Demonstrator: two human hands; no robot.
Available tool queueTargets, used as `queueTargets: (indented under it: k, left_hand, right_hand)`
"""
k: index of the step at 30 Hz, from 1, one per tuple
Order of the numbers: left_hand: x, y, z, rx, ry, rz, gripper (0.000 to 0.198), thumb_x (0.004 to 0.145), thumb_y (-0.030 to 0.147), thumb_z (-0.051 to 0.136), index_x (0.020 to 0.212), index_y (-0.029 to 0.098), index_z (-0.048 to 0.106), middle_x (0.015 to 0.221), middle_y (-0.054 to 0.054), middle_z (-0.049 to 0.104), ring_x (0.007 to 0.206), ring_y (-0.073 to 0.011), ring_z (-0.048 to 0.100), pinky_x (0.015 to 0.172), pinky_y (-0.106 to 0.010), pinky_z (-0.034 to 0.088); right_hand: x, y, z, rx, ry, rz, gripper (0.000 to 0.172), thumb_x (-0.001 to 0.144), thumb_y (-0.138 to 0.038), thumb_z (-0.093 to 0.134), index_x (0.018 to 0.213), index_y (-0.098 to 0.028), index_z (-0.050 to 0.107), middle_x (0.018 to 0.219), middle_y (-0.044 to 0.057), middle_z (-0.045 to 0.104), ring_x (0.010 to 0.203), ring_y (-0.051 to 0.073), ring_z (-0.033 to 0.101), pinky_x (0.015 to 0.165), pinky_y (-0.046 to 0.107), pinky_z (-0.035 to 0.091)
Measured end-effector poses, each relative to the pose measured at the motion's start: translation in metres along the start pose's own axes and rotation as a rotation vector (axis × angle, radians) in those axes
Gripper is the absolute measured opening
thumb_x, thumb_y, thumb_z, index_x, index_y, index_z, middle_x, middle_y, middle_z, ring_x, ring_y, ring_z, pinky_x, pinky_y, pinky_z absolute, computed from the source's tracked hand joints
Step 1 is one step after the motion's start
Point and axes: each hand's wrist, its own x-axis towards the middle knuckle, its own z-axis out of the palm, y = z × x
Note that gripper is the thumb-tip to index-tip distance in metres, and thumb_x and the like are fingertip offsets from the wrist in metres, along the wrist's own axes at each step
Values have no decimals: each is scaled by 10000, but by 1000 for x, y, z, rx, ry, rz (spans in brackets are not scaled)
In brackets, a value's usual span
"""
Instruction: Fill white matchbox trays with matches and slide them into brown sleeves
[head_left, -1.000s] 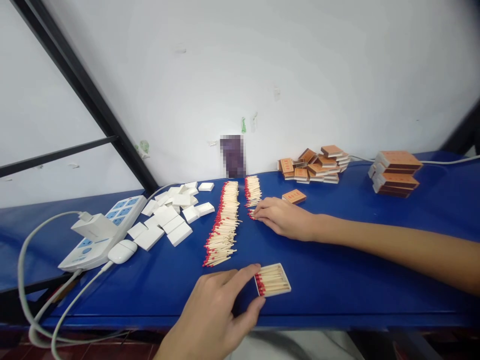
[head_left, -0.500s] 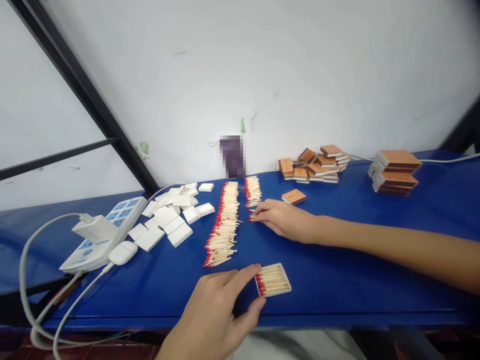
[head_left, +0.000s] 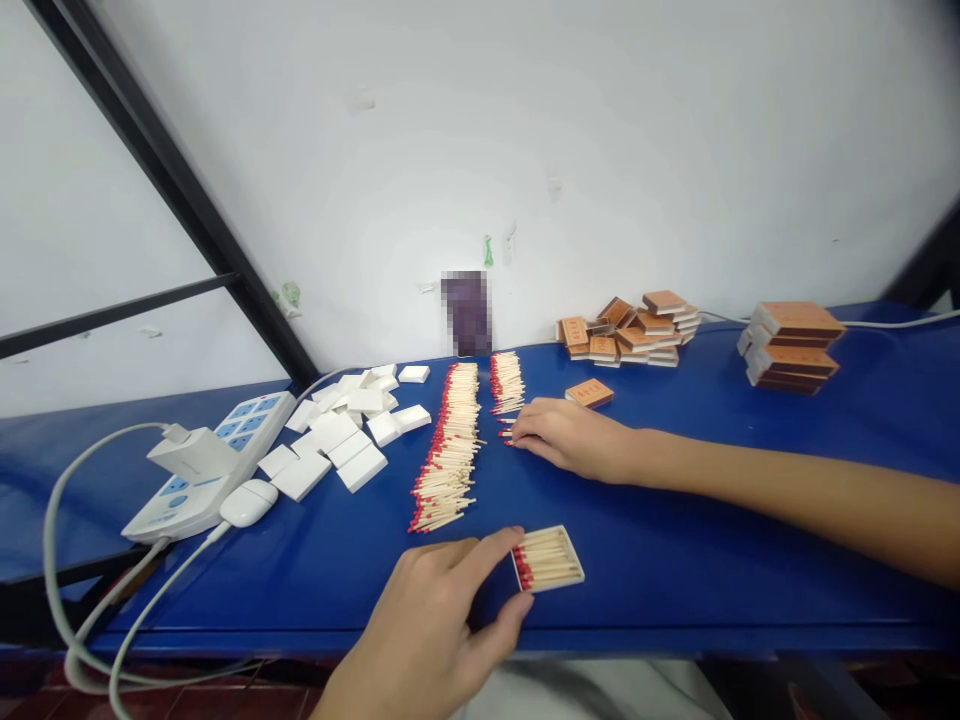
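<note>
Left hand [head_left: 442, 610] at the near table edge, forefinger and thumb pinched the left end of the filled matchbox tray [head_left: 549, 558], tray lay flat on the blue table [head_left: 675, 560], right hand [head_left: 574, 437] lay unclenched palm-down farther back, fingertips rested on loose matches [head_left: 508, 432], just beside the long match row [head_left: 450, 445].

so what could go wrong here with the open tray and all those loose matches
1. The left hand pinches only one end of the filled tray, which lies near the table's front edge; a nudge could tip it off and spill it.
2. The right hand rests its fingertips on a few loose matches close beside the long row; a careless sweep could scatter that row.
</note>
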Motion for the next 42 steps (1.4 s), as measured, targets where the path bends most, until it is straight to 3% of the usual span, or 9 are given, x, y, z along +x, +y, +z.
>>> queueTargets:
  k: [10,14,20,23,28,42]
  left_hand:
    - [0,0,0,8,-16,-8,393,946,283,601,1334,244,560,759,19,645,521,-139,525,561,-253,472]
    - [1,0,0,-1,-12,-9,393,948,296,603,1336,259,555,749,26,635,528,-140,527,592,-260,488]
    - [-2,-1,2,1,-8,1,389,956,305,591,1340,263,546,803,15,661,536,-141,528,625,-279,504]
    - [-2,-2,2,4,-13,-4,401,956,308,597,1350,274,534,842,12,674,555,-146,542,632,-287,506]
    - [-2,-3,3,0,-13,-5,399,958,312,593,1350,276,531,839,14,671,538,-143,526,612,-285,500]
    - [-1,-1,2,6,-17,-10,388,953,307,600,1334,249,554,848,1,679,534,-137,523,585,-264,478]
  right_hand:
    - [1,4,2,67,18,28,174,951,-291,613,893,-140,678,906,83,686,838,201,611,748,310,450]
    - [1,-1,-4,61,8,14,171,959,-257,574,913,-141,692,924,92,697,869,210,622,776,318,451]
    - [-1,-6,-21,69,-121,-22,179,870,-160,589,970,-139,737,993,101,730,954,237,653,857,336,472]
    - [-1,-1,-20,69,-134,-22,224,876,-162,585,1021,-150,756,1092,108,728,1021,242,656,905,335,474]
    - [1,8,-15,83,-142,-42,236,900,-151,575,1023,-168,776,1094,100,737,1027,226,667,898,311,484]
    - [2,7,-10,186,-83,42,199,894,-168,607,983,-152,785,970,69,773,841,186,708,747,257,508]
